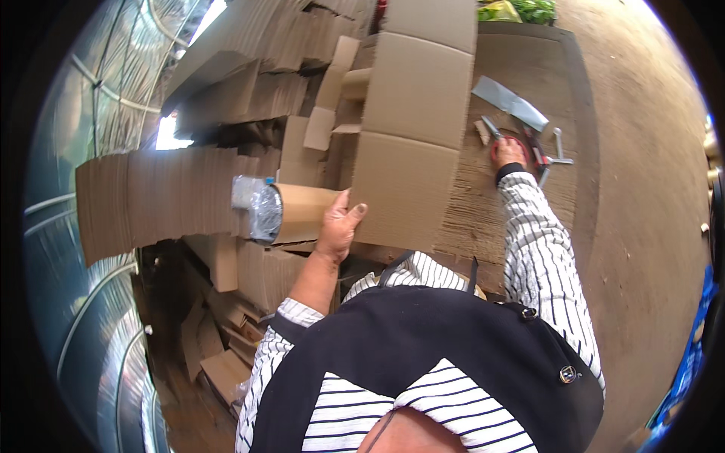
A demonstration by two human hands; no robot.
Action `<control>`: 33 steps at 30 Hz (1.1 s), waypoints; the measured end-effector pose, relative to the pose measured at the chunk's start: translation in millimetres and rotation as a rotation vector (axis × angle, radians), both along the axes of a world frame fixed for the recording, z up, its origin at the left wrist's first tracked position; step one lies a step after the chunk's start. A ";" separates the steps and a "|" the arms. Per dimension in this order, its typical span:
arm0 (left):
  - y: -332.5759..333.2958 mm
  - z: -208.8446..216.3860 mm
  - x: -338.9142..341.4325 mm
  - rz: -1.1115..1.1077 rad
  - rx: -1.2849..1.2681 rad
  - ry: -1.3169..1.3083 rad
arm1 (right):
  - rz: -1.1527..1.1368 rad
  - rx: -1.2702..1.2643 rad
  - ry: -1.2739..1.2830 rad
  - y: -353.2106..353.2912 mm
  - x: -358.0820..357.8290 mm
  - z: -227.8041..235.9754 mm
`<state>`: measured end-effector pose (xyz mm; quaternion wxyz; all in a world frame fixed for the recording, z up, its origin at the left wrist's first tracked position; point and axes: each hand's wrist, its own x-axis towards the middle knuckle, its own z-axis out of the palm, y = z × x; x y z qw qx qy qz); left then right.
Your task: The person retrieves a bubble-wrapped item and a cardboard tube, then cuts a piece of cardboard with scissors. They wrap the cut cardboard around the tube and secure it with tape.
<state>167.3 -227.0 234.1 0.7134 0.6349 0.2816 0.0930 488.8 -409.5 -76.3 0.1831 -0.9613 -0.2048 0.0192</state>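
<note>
A long, creased flat cardboard sheet [411,98] stretches away from my body. My left hand [341,226] is closed at its left edge, thumb on top. Left of that hand lies a brown cylinder [306,211], its far end covered by clear plastic wrap [264,211]. On the worn wooden board to the right, my right hand [510,152] has its fingers closed around red-handled scissors [491,126], partly hidden by the hand. Right beside them rest a dark and red tool [538,151] and a metal tool with a crossbar [559,155].
Stacks of flattened cardboard [166,196] fill the left side, beside a shiny foil-like wall [64,181]. A pale strip [510,102] lies on the wooden board [521,60]. Green leafy produce [529,10] shows at the far edge; bare brown ground [642,189] runs along the right.
</note>
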 end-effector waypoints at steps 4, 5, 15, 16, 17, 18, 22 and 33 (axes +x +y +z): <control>-11.3 -1.1 -4.7 0.100 -0.075 0.091 | 0.065 -0.070 -0.064 0.3 7.4 1.9; -10.1 0.7 0.1 -0.029 -0.089 0.001 | 0.003 -0.071 -0.043 0.0 7.6 5.5; -1.5 80.6 -1.3 -0.096 0.063 -0.193 | -0.302 0.908 0.942 -44.5 74.6 -93.2; 1.9 102.4 -10.5 -0.044 0.120 -0.176 | -0.227 0.658 0.719 -29.1 41.4 -65.7; 10.6 115.6 -24.6 0.015 0.198 -0.190 | -0.148 0.413 0.476 -19.6 -0.2 -8.1; 25.2 130.4 -28.2 0.036 0.058 -0.320 | -0.067 0.528 0.326 -48.2 8.1 -30.8; 79.3 154.9 -74.0 0.349 0.259 -0.269 | -0.088 1.061 1.023 -30.4 -78.3 104.2; 159.3 70.3 -158.6 0.557 0.054 -0.275 | 0.313 1.032 1.029 41.4 -160.0 223.2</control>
